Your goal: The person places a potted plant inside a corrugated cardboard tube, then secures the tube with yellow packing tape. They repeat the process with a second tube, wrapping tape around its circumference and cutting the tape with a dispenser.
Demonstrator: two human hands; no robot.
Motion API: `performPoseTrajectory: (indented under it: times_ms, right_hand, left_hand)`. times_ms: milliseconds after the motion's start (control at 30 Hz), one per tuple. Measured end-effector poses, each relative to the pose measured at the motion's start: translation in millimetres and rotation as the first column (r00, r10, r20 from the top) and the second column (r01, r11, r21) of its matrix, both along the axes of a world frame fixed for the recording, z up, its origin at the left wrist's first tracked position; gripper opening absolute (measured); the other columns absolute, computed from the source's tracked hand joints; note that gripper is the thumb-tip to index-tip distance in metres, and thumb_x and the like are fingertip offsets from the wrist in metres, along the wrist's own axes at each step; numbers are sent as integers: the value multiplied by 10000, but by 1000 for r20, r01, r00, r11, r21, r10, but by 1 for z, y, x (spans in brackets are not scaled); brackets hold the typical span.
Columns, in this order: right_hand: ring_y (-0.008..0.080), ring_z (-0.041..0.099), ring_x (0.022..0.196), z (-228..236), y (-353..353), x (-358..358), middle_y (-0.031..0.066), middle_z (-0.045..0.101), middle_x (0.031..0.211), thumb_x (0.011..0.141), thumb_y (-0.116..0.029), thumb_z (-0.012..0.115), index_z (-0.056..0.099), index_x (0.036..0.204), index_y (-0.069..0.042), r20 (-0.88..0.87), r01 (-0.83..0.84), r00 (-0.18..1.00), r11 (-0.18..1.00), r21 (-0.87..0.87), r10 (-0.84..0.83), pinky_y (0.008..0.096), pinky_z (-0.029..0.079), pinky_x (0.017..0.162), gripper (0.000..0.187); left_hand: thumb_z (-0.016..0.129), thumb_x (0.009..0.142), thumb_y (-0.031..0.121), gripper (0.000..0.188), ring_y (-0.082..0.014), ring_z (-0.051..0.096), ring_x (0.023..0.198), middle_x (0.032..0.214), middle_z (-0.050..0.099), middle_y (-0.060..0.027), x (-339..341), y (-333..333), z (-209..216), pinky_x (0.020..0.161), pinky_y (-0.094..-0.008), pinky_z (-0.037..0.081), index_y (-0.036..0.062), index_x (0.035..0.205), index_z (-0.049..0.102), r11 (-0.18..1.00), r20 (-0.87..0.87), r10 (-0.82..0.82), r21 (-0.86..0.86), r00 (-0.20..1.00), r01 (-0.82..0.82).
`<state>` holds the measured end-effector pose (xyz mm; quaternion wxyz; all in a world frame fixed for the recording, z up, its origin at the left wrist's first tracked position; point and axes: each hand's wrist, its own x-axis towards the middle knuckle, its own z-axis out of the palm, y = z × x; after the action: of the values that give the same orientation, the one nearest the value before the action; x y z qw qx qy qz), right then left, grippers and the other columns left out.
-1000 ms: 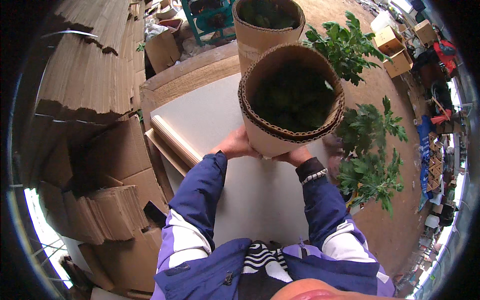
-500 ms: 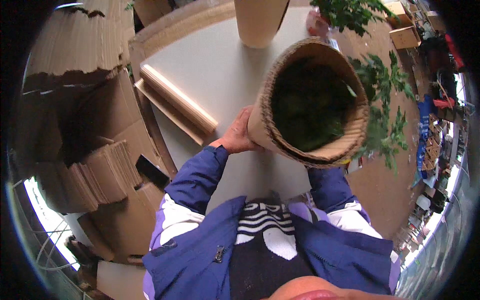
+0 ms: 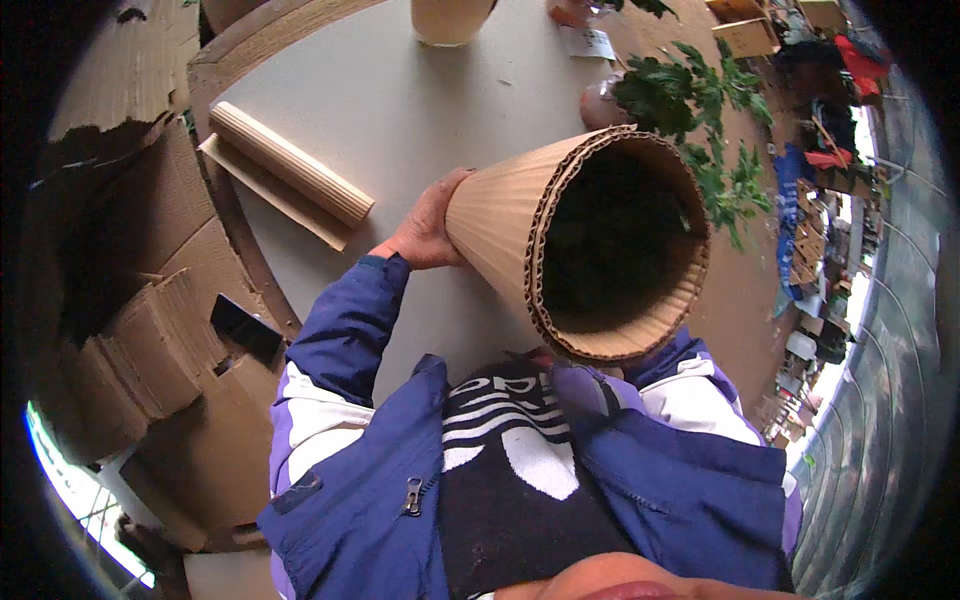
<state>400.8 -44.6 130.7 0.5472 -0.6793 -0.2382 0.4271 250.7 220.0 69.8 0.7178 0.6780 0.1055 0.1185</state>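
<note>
A tube of corrugated cardboard (image 3: 497,205), rolled in more than one layer, is held tilted with its wide mouth toward me. Dark green leaves (image 3: 610,240) show dimly inside it. My left hand (image 3: 430,222) is closed around the tube's far, narrower end. The right sleeve (image 3: 680,358) runs behind the tube's near rim, and my right hand is hidden there. Left of my left hand, a partly rolled piece of corrugated cardboard (image 3: 290,165) lies on the pale table (image 3: 350,80).
Another tan cylinder (image 3: 450,22) stands at the table's far edge. Leafy stems (image 3: 715,120) and a paper slip (image 3: 588,43) are at the right. Stacked cardboard (image 3: 160,340) and a dark phone-like slab (image 3: 246,328) lie at the left. Small wooden boxes (image 3: 745,38) sit far right.
The tube has tilted further, showing more of its ribbed side, and its mouth sits slightly lower. My left hand keeps its grip. The table and the things around it have shifted leftward in view.
</note>
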Motion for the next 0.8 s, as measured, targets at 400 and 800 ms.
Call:
performPoseTrajectory:
  times_ms: [400,800]
  right_hand:
    - [446,324,1424,281,98,-12,276,303,1556,802,-853,460,245,1541,-58,965,-566,239,793,226,-105,565,189,1186,1106]
    - [466,375,1396,264,142,-37,321,364,1492,897,-758,415,521,1407,-84,836,-461,-146,712,-530,529,592,237,1157,852]
  left_hand:
    - [962,501,167,943,-246,537,1185,1269,553,-95,-2,-7,-19,1053,-364,437,93,1314,490,999,58,14,33,998,-16]
    - [939,458,184,997,-324,485,1242,1270,537,-109,-5,-4,-26,1087,-421,408,100,1333,471,999,32,-15,38,999,13]
